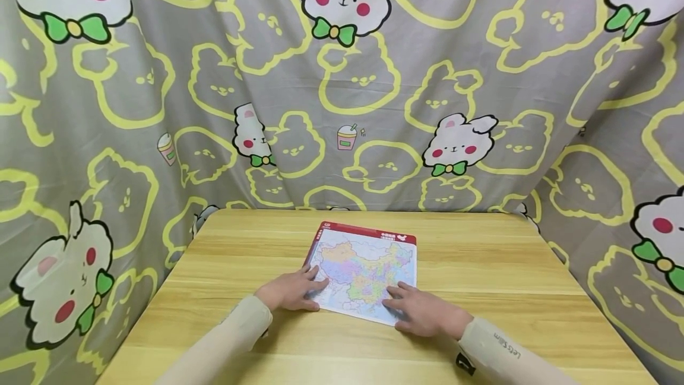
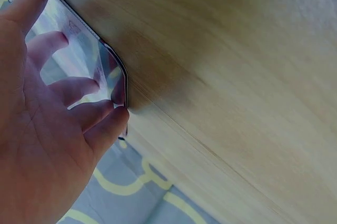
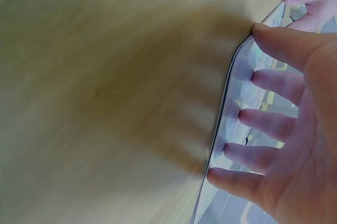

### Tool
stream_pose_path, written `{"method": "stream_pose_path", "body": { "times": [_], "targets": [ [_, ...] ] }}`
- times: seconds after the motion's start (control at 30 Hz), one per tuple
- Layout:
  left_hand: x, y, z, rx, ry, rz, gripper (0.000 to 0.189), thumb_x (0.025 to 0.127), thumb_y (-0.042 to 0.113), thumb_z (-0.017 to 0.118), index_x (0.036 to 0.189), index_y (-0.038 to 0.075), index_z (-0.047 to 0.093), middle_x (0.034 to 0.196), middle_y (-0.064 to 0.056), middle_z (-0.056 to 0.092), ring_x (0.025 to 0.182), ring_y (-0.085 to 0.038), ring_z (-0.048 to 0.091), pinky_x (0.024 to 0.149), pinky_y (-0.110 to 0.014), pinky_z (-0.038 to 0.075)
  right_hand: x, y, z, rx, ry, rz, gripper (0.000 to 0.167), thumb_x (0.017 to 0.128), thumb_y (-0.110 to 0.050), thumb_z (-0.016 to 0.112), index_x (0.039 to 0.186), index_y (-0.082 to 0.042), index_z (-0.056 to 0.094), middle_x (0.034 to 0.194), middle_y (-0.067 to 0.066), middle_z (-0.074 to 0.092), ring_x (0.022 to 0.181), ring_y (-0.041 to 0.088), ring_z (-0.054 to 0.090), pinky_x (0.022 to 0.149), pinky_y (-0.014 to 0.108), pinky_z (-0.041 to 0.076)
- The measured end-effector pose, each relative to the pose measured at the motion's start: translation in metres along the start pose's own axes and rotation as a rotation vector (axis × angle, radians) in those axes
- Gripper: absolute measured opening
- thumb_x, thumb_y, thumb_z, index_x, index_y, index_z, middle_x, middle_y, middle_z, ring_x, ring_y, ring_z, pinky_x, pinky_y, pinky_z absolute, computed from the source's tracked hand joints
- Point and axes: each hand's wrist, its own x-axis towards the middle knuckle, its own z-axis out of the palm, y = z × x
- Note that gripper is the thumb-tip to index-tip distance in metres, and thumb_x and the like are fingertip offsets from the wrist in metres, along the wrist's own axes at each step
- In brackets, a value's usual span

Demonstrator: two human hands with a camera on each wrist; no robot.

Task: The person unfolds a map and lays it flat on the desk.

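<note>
A map board of China (image 1: 369,266), with a red header strip along its far edge and a glossy face, lies flat on the table, turned slightly askew. My left hand (image 1: 296,290) rests on its near left corner, fingers spread over the surface and thumb at the near edge. On the near right corner rests my right hand (image 1: 424,311), its fingertips touching the printed face and its thumb by the near edge. In the right wrist view, spread fingers (image 3: 271,124) of the right hand touch the shiny surface along the board's rim.
The wood-grain table (image 1: 240,260) extends on both sides of the board. A grey curtain (image 1: 299,88) with yellow outlines and white cartoon animals hangs behind the table and along its left and right sides.
</note>
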Motion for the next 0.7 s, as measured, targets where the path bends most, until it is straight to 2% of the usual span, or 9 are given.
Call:
{"method": "stream_pose_path", "body": {
  "times": [0.33,0.7],
  "targets": [
    [0.001,0.003,0.003,0.002,-0.002,0.006,0.065,0.088,0.053,0.057,0.144,0.026,0.042,0.152,-0.016,0.027,0.138,-0.037,0.024,0.102,-0.05,0.035,-0.003,0.008,-0.001,-0.009,0.004,0.015,0.05,0.092,-0.033,0.06,0.138,-0.015,0.051,0.145,0.016,0.039,0.132,0.041,0.034,0.102,0.051,0.035],
    [0.001,0.006,0.005,0.028,0.003,0.038,0.065,0.089,0.054,0.055,0.145,0.025,0.04,0.152,-0.016,0.027,0.137,-0.038,0.025,0.102,-0.05,0.035,-0.004,0.015,-0.001,-0.026,0.056,-0.007,0.047,0.092,-0.028,0.06,0.135,-0.011,0.053,0.143,0.019,0.041,0.13,0.042,0.036,0.102,0.051,0.034]
  ]
}}
